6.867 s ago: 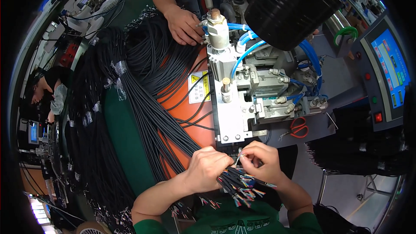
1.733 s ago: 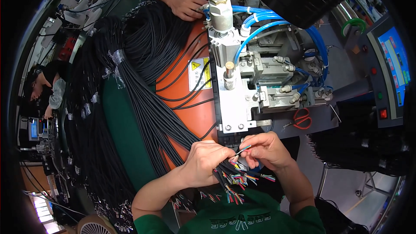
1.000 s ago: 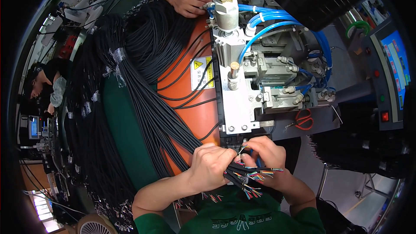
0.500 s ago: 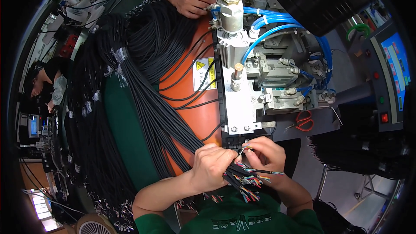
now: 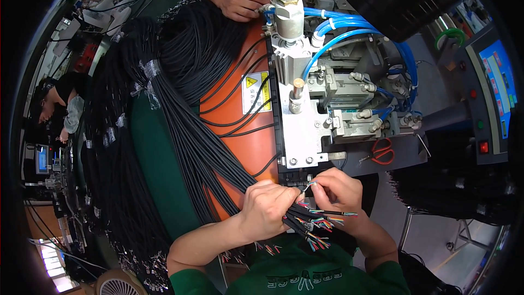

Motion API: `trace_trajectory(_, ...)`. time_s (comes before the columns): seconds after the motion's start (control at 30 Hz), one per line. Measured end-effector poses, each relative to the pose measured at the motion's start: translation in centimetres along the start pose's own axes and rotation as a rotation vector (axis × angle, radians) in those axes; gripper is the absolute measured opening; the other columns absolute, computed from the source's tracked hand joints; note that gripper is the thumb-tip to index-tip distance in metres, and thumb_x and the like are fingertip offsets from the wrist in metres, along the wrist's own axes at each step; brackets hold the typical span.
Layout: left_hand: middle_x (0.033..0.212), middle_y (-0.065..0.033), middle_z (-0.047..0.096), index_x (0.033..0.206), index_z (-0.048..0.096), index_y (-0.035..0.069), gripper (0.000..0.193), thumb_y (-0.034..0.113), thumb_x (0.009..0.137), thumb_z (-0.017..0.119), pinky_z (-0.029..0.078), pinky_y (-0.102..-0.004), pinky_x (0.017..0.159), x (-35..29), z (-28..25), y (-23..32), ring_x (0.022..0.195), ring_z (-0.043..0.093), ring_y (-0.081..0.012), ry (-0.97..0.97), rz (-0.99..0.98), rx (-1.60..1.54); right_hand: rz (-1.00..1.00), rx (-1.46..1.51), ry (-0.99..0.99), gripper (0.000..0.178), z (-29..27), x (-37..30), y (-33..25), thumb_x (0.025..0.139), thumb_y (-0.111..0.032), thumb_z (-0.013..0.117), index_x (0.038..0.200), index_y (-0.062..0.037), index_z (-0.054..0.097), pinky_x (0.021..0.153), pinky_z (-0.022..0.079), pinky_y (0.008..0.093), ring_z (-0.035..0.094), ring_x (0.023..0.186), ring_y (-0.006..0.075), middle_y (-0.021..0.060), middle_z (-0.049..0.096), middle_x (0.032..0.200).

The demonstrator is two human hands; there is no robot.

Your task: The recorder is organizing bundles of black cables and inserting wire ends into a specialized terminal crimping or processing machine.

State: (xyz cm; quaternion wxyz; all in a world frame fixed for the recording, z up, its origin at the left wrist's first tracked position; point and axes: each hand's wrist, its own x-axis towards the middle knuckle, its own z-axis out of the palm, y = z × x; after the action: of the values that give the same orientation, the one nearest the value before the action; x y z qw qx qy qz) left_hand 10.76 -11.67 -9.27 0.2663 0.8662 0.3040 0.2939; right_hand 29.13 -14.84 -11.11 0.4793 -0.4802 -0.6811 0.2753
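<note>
Firstly, the fingers: those of the left hand (image 5: 267, 207) are closed around one bundle of black cables (image 5: 191, 131), near its end; those of the right hand (image 5: 341, 192) are narrowed in a pinch on thin wires (image 5: 310, 184), just beside the left thumb. Below both hands, coloured wire ends (image 5: 317, 239) splay from black sheaths; they overlap too much for a reliable count.

Count of surrounding items: one machine (image 5: 297, 136) with a bright metal plate, two bolts at the plate's near end; at least three blue hoses (image 5: 355, 21); one warning label (image 5: 255, 93) on the orange surface (image 5: 245, 150); one pair of red-handled scissors (image 5: 382, 151); one control panel (image 5: 494, 82) with one lit screen; one co-worker's hand (image 5: 242, 5), touching a fitting at the machine's far side.

Edges and room: both hands work just off the plate's near edge, with a narrow gap between. The scissors lie near the near edge of the grey counter (image 5: 357, 168). On the left, cables crowd the orange surface, and a strip of green counter (image 5: 153, 158) shows beyond. Wider room lies right of the right forearm, over the floor (image 5: 431, 237).
</note>
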Motion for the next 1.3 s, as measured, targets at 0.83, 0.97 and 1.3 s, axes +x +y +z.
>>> trace_trajectory(0.83, 0.078, -0.0047, 0.045, 0.109, 0.058, -0.005, 0.040, 0.010, 0.072, 0.056, 0.044, -0.0257, 0.058, 1.2, -0.9, 1.1, 0.070, 0.048, -0.0170, -0.281, 0.162, 0.425, -0.054, -0.425, -0.069, 0.012, 0.1, -0.5, 0.9, 0.076, -0.004, 0.062, 0.088, -0.0012, 0.061, 0.052, 0.048, 0.0301, 0.061, 0.061, 0.0212, 0.0079, 0.058, 0.081)
trace_trajectory(0.97, 0.080, -0.0053, 0.046, 0.108, 0.058, -0.007, 0.039, 0.010, 0.073, 0.056, 0.044, -0.0259, 0.061, 1.3, -1.1, 1.5, 0.072, 0.049, -0.0175, -0.325, 0.158, 0.469, -0.078, -0.486, -0.077, 0.014, 0.0, -0.3, 0.6, 0.074, -0.007, 0.064, 0.087, -0.0021, 0.061, 0.053, 0.048, 0.0289, 0.061, 0.062, 0.0201, 0.0067, 0.056, 0.080)
trace_trajectory(1.3, 0.083, -0.0075, 0.048, 0.103, 0.058, -0.008, 0.034, 0.009, 0.074, 0.056, 0.046, -0.0284, 0.064, 2.0, -0.9, 1.4, 0.077, 0.051, -0.0201, -0.358, 0.128, 0.432, -0.032, -0.510, -0.201, 0.011, -0.6, 0.3, 0.5, 0.073, -0.009, 0.063, 0.083, -0.0031, 0.062, 0.052, 0.048, 0.0292, 0.060, 0.061, 0.0181, 0.0048, 0.055, 0.078)
